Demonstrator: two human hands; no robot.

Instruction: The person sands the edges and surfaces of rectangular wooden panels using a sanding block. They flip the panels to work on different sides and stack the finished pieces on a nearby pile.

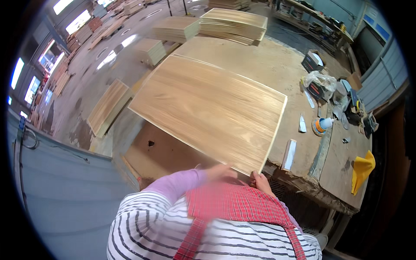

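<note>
A large rectangular wood-grain panel [208, 110] with pale edges lies at a slant in front of me, its near edge reaching past the worktable towards my body. Another panel's edge shows just behind its far side. My right hand [261, 182] grips the near right corner, fingers at the edge. Blurred, my left hand [223, 171] is at the near long edge, a little left of that corner; its fingers are partly hidden, and whether it grips the panel is unclear.
Panel stacks [232, 26] stand beyond the worktable [276, 61], with another stack [109, 109] at left. On the right lie a white-faced strip [289, 155], a bottle [326, 123] with tape rolls, plastic bags [320, 79], a box [312, 61] and a yellow cloth [362, 170]. Metal sheeting [74, 201] is near left.
</note>
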